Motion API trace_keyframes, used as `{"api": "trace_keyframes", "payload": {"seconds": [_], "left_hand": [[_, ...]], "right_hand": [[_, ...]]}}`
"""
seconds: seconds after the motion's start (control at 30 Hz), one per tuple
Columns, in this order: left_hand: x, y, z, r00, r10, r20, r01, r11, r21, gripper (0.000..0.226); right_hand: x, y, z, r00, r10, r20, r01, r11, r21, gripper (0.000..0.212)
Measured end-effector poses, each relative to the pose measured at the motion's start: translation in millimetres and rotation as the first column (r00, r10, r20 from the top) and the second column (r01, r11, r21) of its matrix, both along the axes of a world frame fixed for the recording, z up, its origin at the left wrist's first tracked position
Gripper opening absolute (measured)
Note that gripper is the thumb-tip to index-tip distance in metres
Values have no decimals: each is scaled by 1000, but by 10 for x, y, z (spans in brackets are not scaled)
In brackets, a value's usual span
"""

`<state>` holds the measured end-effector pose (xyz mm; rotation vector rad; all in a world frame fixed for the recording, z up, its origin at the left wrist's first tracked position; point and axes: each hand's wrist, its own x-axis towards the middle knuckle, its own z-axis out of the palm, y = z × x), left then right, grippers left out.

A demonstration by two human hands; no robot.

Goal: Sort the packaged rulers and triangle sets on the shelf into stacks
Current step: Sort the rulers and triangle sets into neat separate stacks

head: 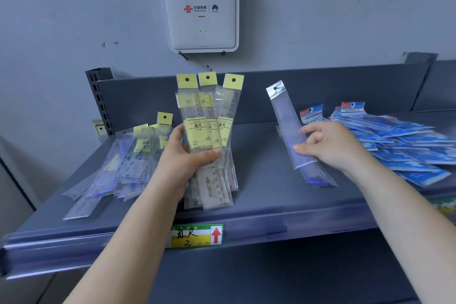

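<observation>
Sorting partway. Left hand (183,153) fingers clasp fan of yellow-labelled rulers (209,136) mid-shelf. Right hand (330,145) pinches clear-sleeved ruler (287,121). Blue packs (399,143) heaped right end, mixed pile (123,163) left end unsorted.

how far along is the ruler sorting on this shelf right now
Partly done. The blue-packaged stack lies grouped at the right. The left hand grips several yellow-labelled clear ruler packs; the right hand holds one plain clear ruler sleeve. The mixed loose pile at left remains unsorted.
</observation>
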<state>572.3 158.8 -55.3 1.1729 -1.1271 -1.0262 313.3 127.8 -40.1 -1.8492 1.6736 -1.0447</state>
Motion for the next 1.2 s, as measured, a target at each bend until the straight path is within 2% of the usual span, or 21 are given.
{"api": "trace_keyframes", "payload": {"seconds": [0.13, 0.23, 0.33, 0.43, 0.57, 0.73, 0.87, 1.0, 1.1, 1.2], "left_hand": [[-6, 3, -1, 1000, -8, 2, 8, 1000, -7, 71], [-1, -2, -7, 1000, -7, 3, 7, 1000, -11, 71], [14, -12, -23, 1000, 4, 10, -4, 1000, -13, 75], [29, -22, -41, 1000, 15, 20, -15, 1000, -14, 80], [40, -42, -69, 997, 45, 60, -44, 999, -16, 83], [47, -60, -79, 994, 92, 54, -91, 996, -18, 81], [39, -52, -65, 997, 79, 23, -79, 997, -15, 62], [51, -58, -43, 998, 61, -17, -60, 998, 29, 59], [60, -63, -42, 999, 32, 1, -32, 998, 48, 64], [62, -67, -50, 999, 32, -16, -32, 999, 26, 82]], "right_hand": [[-174, -38, -75, 943, -91, -319, 153, 973, 174, 53], [-131, -33, -40, 924, -120, -362, 172, 979, 113, 59], [95, 49, 43, 976, -29, -216, 28, 1000, -7, 47], [460, 189, 77, 986, 162, -45, -161, 987, 19, 46], [927, 270, 30, 933, 347, -100, -333, 933, 136, 60], [1164, 195, -57, 937, 321, -138, -309, 945, 104, 62], [1142, 135, -48, 946, 320, 52, -324, 938, 123, 45], [1098, 82, -66, 909, 354, 220, -390, 910, 145, 15], [1049, 53, -91, 910, 302, 285, -357, 920, 164, 10], [1002, 23, -98, 903, 248, 351, -316, 937, 151, 10]]}}
